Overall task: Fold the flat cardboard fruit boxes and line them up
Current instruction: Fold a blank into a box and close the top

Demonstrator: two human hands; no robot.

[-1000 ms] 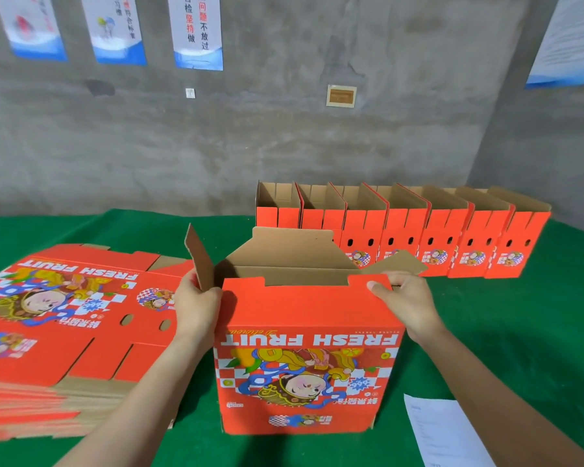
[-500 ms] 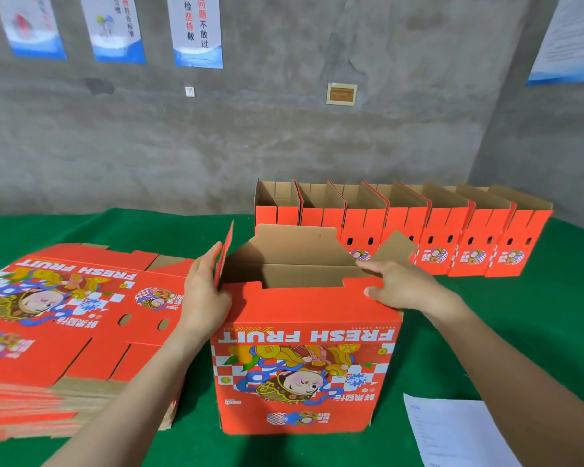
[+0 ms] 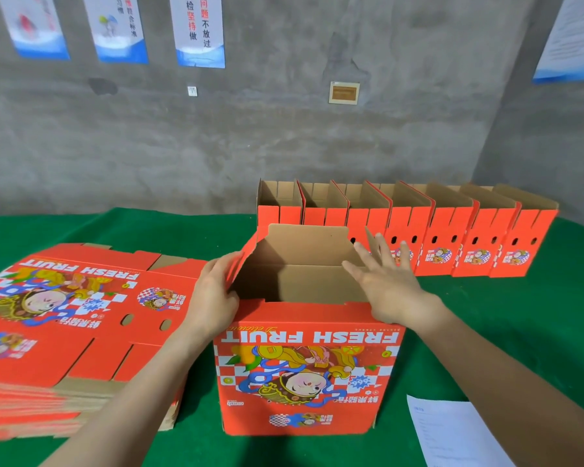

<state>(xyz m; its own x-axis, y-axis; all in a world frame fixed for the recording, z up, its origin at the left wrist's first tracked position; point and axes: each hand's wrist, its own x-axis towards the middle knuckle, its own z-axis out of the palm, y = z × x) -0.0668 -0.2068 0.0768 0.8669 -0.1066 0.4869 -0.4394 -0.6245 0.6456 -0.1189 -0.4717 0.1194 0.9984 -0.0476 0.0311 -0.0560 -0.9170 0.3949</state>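
Box [image 3: 304,372] floor unseen, flat stack [image 3: 64,315] cropped L

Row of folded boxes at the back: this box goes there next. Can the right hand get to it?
Probably yes: the right hand is open and empty, with only bare green cloth between it and the row of folded boxes.

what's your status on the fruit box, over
Left hand grips the left flap of the upright fruit box; right hand open, flat at its right rim. Top open. Row of folded boxes just behind, paper sheet front right.
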